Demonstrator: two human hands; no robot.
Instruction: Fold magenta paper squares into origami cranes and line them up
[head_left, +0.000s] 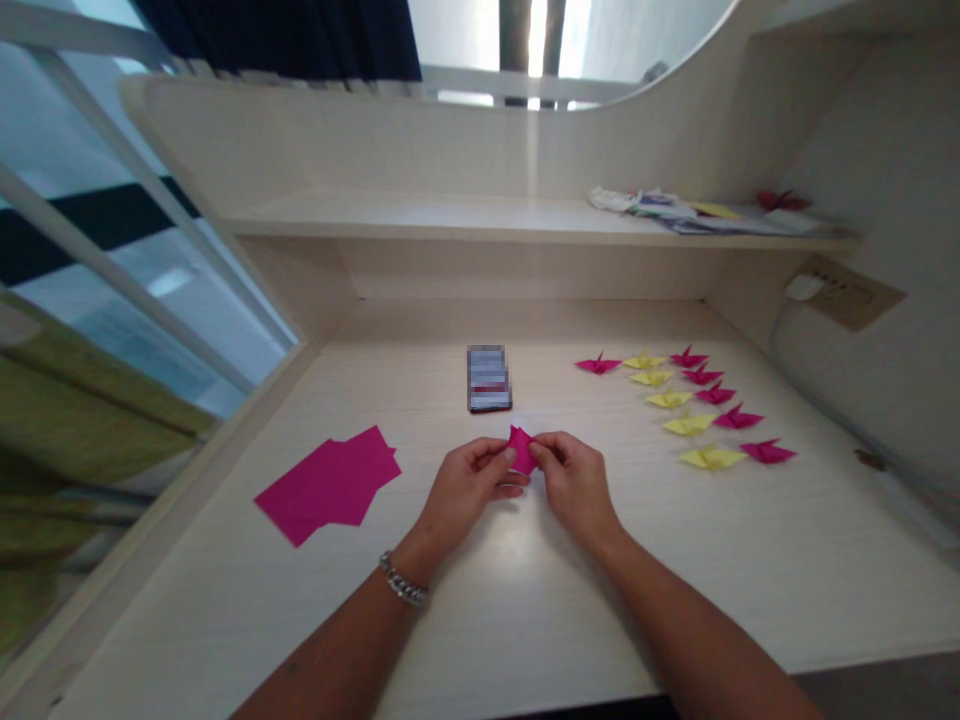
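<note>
A small folded piece of pink paper is held up between both hands over the desk. My left hand pinches its left edge, and a silver chain bracelet circles that wrist. On the other edge, my right hand grips the paper between thumb and fingers. Fingertips cover parts of the folds. Flat pink paper sheets lie overlapping to the left. Folded paper cranes stand in rows at the right, yellow ones such as this yellow crane beside pink ones such as this pink crane.
A phone lies just beyond my hands. Papers and a red folded piece rest on the shelf. A charger is in the wall socket, its cable running down the right side. Bed rails stand at the left.
</note>
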